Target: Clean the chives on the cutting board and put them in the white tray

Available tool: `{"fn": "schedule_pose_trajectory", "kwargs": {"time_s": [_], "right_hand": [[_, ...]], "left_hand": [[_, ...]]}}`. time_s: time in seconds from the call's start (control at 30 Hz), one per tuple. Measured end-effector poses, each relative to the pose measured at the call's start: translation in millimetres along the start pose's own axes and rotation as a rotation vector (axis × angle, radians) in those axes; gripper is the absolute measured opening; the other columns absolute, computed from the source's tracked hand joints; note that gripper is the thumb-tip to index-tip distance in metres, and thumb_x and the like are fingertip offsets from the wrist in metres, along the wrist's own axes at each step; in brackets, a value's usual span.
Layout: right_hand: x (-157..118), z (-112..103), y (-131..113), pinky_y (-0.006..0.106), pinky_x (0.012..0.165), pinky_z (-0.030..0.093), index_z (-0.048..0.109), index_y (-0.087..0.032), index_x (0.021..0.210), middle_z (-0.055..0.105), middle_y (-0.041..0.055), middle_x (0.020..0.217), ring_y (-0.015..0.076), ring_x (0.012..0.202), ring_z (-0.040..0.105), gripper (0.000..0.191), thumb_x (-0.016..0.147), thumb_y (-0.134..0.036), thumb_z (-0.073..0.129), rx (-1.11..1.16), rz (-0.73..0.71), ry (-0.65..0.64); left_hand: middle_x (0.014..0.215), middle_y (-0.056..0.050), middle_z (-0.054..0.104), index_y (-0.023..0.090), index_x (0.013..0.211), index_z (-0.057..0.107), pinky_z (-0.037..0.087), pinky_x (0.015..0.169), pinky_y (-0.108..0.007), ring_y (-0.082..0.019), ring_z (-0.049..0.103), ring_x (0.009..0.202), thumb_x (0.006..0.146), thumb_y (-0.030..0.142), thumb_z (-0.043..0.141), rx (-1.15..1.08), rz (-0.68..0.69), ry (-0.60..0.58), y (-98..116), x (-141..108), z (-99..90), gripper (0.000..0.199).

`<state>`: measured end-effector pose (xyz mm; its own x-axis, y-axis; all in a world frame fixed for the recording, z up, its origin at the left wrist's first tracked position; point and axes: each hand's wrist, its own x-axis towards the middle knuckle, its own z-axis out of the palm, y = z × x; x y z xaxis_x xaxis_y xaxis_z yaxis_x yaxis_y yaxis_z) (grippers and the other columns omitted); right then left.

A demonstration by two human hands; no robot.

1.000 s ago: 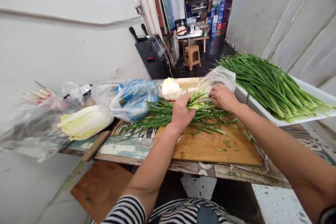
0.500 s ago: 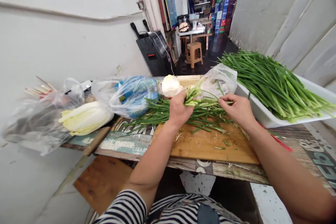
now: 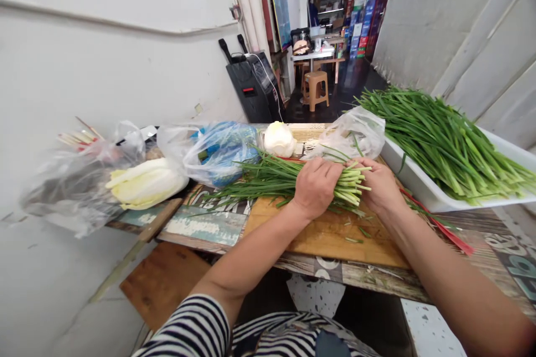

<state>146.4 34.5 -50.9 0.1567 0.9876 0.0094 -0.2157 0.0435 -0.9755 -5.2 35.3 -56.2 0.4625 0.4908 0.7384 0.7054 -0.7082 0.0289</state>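
A bunch of garlic chives (image 3: 268,175) lies across the wooden cutting board (image 3: 330,240), its green leaves trailing left and its pale stem ends pointing right. My left hand (image 3: 316,187) is wrapped round the bunch near the stems. At the stem ends, my right hand (image 3: 380,183) is closed with its fingertips on the chives, thumb and forefinger pinched together; part of its grip is hidden. Small cut bits are scattered on the board. A white plastic tray (image 3: 435,192) at the right holds a large heap of garlic chives (image 3: 444,139).
Behind the board stand a round white vegetable (image 3: 279,139) and a clear plastic bag (image 3: 355,131). To the left are a bagged blue bundle (image 3: 226,150), a napa cabbage (image 3: 148,183) and a wooden handle (image 3: 161,220) at the table edge. A red strip (image 3: 450,234) lies at the right.
My left hand has moved right and turned over the bunch, whose stem ends now show gathered together. My right hand has come in close against them. The view has shifted slightly.
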Motion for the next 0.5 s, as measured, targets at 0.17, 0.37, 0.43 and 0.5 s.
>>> {"fn": "schedule_pose_trajectory", "kwargs": {"time_s": [0.17, 0.37, 0.43, 0.5], "right_hand": [[19.1, -32.7, -1.5, 0.031, 0.056, 0.043, 0.068, -0.019, 0.073, 0.062, 0.0014, 0.064, 0.0153, 0.054, 0.051, 0.025, 0.071, -0.044, 0.068, -0.358, -0.278, 0.219], [17.9, -54.5, -12.1, 0.043, 0.086, 0.046, 0.077, -0.018, 0.088, 0.069, 0.0143, 0.102, 0.0297, 0.094, 0.06, 0.024, 0.071, -0.03, 0.064, -1.057, -0.593, 0.141], [9.2, -42.1, -15.6, 0.038, 0.078, 0.048, 0.076, -0.019, 0.086, 0.07, 0.0111, 0.097, 0.0262, 0.087, 0.061, 0.025, 0.073, -0.036, 0.063, -0.877, -0.503, -0.013], [0.8, -27.8, -17.3, 0.033, 0.067, 0.046, 0.074, -0.019, 0.075, 0.069, 0.0058, 0.078, 0.0208, 0.072, 0.059, 0.027, 0.076, -0.042, 0.06, -0.661, -0.367, -0.107]], "left_hand": [[0.091, -0.01, 0.07, 0.015, 0.1, 0.066, 0.044, 0.081, -0.036, -0.022, 0.056, 0.086, 0.097, 0.019, 0.039, -0.055, -0.037, 0.039, -7.4, -2.4, -1.6, 0.027], [0.095, -0.01, 0.072, 0.015, 0.102, 0.065, 0.045, 0.082, -0.035, -0.022, 0.057, 0.086, 0.092, 0.02, 0.05, -0.133, -0.063, 0.135, -15.9, -2.9, -3.3, 0.019], [0.095, -0.01, 0.072, 0.015, 0.099, 0.065, 0.045, 0.081, -0.034, -0.021, 0.057, 0.084, 0.093, 0.022, 0.049, -0.138, -0.046, 0.15, -14.6, -1.8, -4.1, 0.018], [0.093, -0.009, 0.073, 0.015, 0.096, 0.065, 0.045, 0.079, -0.033, -0.02, 0.058, 0.082, 0.094, 0.023, 0.05, -0.146, -0.024, 0.158, -13.3, -1.2, -4.5, 0.018]]}}
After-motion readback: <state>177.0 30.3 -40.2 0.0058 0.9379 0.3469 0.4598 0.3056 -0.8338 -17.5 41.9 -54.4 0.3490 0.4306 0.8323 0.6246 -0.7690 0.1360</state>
